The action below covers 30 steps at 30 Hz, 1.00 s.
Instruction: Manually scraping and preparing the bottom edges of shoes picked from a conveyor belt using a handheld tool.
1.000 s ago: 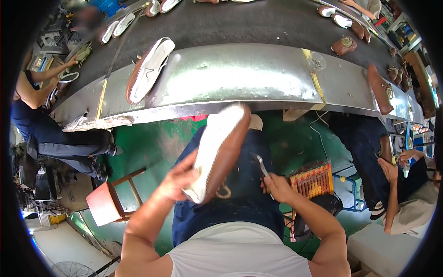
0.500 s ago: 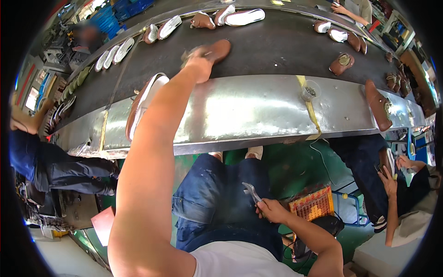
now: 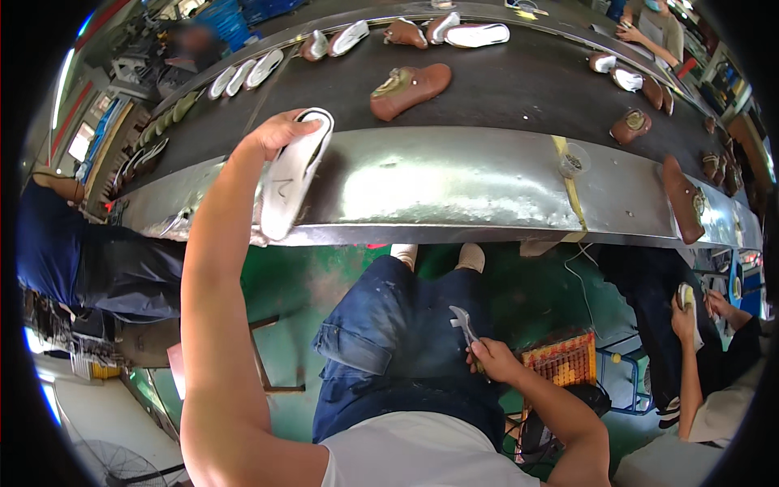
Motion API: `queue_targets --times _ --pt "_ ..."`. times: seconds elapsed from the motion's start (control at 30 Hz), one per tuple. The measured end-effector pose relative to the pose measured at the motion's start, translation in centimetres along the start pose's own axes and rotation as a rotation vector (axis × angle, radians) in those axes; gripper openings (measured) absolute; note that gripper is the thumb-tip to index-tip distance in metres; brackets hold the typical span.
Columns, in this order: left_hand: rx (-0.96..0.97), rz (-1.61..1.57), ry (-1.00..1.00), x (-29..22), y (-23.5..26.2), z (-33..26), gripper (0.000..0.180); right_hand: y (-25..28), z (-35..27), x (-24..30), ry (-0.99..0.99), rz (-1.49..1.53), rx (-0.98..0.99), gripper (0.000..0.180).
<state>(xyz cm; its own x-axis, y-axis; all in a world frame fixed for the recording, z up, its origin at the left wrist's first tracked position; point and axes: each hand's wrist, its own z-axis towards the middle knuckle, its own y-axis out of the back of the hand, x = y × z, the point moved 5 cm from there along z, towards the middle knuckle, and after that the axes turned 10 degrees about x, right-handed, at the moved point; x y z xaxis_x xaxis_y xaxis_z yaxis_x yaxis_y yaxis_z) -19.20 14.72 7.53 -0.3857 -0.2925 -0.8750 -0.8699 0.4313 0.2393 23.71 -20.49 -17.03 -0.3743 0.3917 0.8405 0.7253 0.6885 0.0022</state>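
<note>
My left hand is closed on the heel end of a shoe whose white underside faces up. The shoe is at the near metal ledge of the workbench, its other end toward me. Beyond it, on the dark conveyor belt, lies a brown shoe on its own, with an olive lining at its opening. Low over my lap, my right hand grips the handles of metal pincers, their jaws pointing up and away from me.
A clear cup of small metal bits stands on the ledge by a yellow tape strip. Another brown shoe lies at its right. More shoes line the belt's far side. A co-worker's hand holds a shoe at right; another person is at left.
My left hand has let go of the brown shoe on the belt, come back nearer, and taken hold of the white-soled shoe on the ledge. My right hand still holds the pincers.
</note>
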Motion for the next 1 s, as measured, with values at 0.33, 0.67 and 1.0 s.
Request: queue_targets --times 0.33,0.67,1.0 --pt "0.019 -0.740 -0.427 14.6 -25.7 -13.4 0.073 -0.5 -1.2 2.4 -0.044 -0.181 -0.125 0.029" --pt "0.184 -0.587 -0.366 17.2 -30.1 -13.0 0.059 -4.8 -3.1 12.0 0.171 -0.245 0.013 0.025" --pt "0.117 -0.138 -0.353 15.9 -29.6 -13.1 0.048 -4.2 -0.8 13.5 0.011 0.221 0.132 0.021"
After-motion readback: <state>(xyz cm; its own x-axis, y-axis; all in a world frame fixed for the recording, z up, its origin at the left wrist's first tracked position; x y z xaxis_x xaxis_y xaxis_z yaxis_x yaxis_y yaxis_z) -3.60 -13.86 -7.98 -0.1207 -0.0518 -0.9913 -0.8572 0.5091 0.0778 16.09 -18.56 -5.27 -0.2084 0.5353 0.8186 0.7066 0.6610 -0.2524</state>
